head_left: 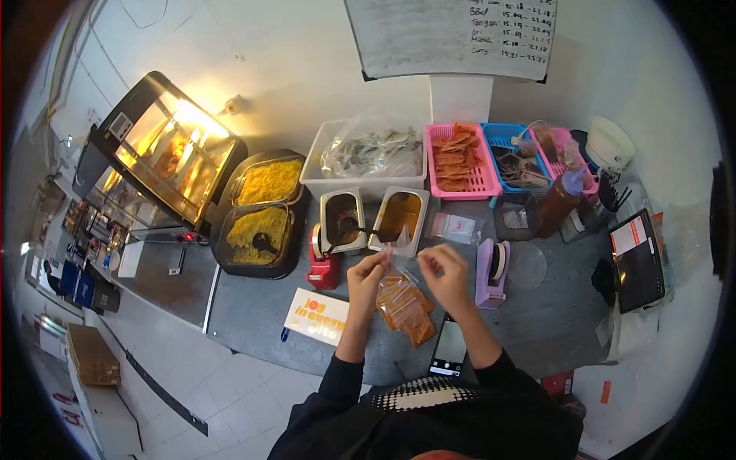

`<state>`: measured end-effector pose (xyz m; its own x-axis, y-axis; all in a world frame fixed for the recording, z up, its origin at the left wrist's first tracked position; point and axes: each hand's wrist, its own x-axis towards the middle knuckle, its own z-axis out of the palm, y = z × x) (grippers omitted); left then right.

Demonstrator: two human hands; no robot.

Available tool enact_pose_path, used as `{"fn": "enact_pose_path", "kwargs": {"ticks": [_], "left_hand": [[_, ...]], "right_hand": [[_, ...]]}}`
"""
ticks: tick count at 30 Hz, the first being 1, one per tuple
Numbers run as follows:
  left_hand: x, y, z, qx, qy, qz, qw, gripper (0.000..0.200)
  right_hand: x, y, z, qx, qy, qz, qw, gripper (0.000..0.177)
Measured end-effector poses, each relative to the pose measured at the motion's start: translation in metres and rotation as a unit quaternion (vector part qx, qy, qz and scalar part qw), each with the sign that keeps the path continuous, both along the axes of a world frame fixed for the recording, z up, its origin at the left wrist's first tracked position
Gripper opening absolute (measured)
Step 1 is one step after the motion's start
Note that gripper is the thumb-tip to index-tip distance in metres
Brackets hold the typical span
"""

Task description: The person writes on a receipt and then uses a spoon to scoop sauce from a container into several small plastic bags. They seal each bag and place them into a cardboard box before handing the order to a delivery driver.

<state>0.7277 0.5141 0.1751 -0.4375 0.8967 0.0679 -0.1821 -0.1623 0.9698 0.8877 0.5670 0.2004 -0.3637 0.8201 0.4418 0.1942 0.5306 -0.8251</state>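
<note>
My left hand (pixel 366 277) is closed in a pinch on a small clear plastic bag (pixel 400 247), whose thin film stands up between my hands. To its right, my right hand (pixel 447 274) is raised with its fingers curled together; what they hold, if anything, is too small to make out. Below both hands lies a pile of clear sachets of orange-brown sauce (pixel 406 308). Behind the hands stand a metal pan of brownish-orange sauce (pixel 418 201) and a metal pan of dark sauce (pixel 331 205), with black ladles in them.
A red tape dispenser (pixel 323 270) and a white printed box (pixel 316 316) are at left. At right are a purple tape dispenser (pixel 491 295) and a phone (pixel 449 346). Trays of yellow food (pixel 257 234), a pink basket (pixel 481 180) and a sauce bottle (pixel 560 203) stand farther back.
</note>
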Motion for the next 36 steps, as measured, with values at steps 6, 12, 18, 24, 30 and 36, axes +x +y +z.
{"fn": "enact_pose_path", "kwargs": {"ticks": [6, 12, 18, 24, 30, 36], "left_hand": [[0.017, -0.036, 0.01, 0.065, -0.002, 0.015, 0.998, 0.018], [0.016, -0.055, 0.017, 0.036, 0.019, 0.013, 0.999, 0.016], [0.009, -0.067, 0.025, 0.042, -0.024, -0.015, 0.999, 0.014], [0.005, -0.067, 0.003, 0.02, 0.074, 0.016, 0.997, 0.006], [0.001, -0.064, 0.008, -0.123, 0.375, 0.065, 0.916, 0.026], [-0.012, -0.061, 0.012, -0.167, 0.441, -0.003, 0.882, 0.022]], "right_hand": [[-0.031, -0.037, 0.002, -0.052, 0.135, 0.077, 0.986, 0.017], [-0.035, -0.036, -0.011, -0.263, 0.201, 0.18, 0.927, 0.016], [-0.038, -0.046, -0.006, -0.294, 0.227, 0.196, 0.908, 0.015], [-0.051, -0.07, 0.006, 0.111, -0.046, 0.072, 0.99, 0.026], [-0.056, -0.068, -0.011, 0.169, -0.159, 0.047, 0.971, 0.034], [-0.051, -0.053, -0.015, 0.029, -0.063, 0.067, 0.995, 0.029]]}}
